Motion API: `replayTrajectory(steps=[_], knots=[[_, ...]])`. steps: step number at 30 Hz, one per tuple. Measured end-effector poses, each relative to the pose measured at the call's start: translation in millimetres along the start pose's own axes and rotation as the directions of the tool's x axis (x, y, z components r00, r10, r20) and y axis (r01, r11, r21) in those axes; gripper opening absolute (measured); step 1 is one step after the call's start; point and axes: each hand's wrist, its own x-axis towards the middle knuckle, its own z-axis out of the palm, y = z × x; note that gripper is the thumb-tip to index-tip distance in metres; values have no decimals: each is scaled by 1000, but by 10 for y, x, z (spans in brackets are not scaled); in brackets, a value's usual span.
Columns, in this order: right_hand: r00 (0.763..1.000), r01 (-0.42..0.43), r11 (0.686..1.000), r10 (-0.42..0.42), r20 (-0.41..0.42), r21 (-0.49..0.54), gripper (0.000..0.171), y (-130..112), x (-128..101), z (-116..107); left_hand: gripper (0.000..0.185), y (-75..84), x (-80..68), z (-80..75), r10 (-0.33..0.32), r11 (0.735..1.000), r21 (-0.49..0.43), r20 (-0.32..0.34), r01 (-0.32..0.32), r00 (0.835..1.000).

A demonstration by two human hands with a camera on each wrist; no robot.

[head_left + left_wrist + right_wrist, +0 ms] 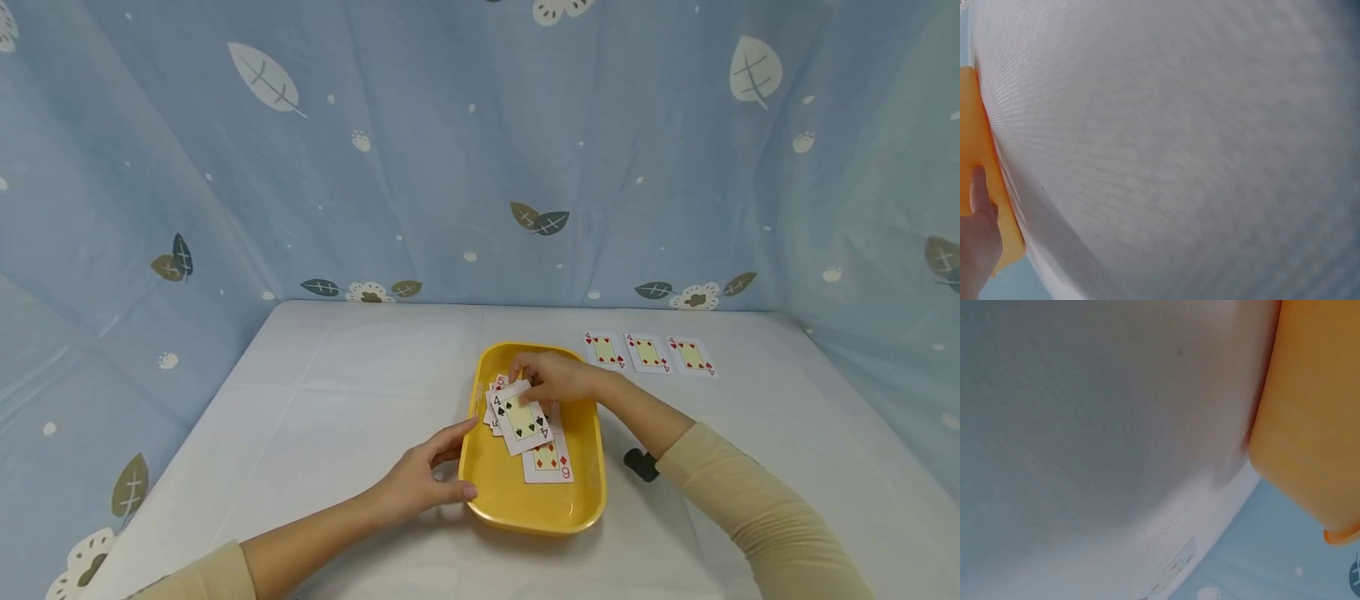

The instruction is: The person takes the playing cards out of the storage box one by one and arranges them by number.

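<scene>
Cream-sleeved arms reach in, and the left hand (420, 483) steadies the shallow yellow plastic tray (525, 508), thumb on its rim, fingers loosely curled. Inside, the right hand (558, 377) pinches the white four of spades card (521, 421) at its far edge, lifted off a loose pile. Risk, as I judge it: that light edge pinch could drag the red six of diamonds card (551, 462) or drop the four. Count: one tray, three red fours (648, 352) laid out beyond, two hands.

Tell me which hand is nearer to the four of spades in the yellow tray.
Right. The right hand pinches the four of spades over the yellow tray; the left hand grips the tray's near-left rim, apart from the card.
</scene>
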Motion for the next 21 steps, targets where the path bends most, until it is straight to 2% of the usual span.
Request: replayTrajectory(steps=[3,9,16,21], knots=[[999,36,999,-36,4,38,25,8,0,-14,83,3,-3,-2,2,1000,-10,0,-2,1000],[999,52,990,-53,-1,133,26,24,-1,-33,82,13,-5,-6,3,1000,-10,5,-3,1000],[994,87,972,-69,-85,219,27,19,-23,-54,83,14,-4,-10,13,1000,-7,5,-13,1000],[981,152,958,-116,-155,244,27,16,-66,-73,84,14,-2,-8,-8,1000,6,7,8,1000]])
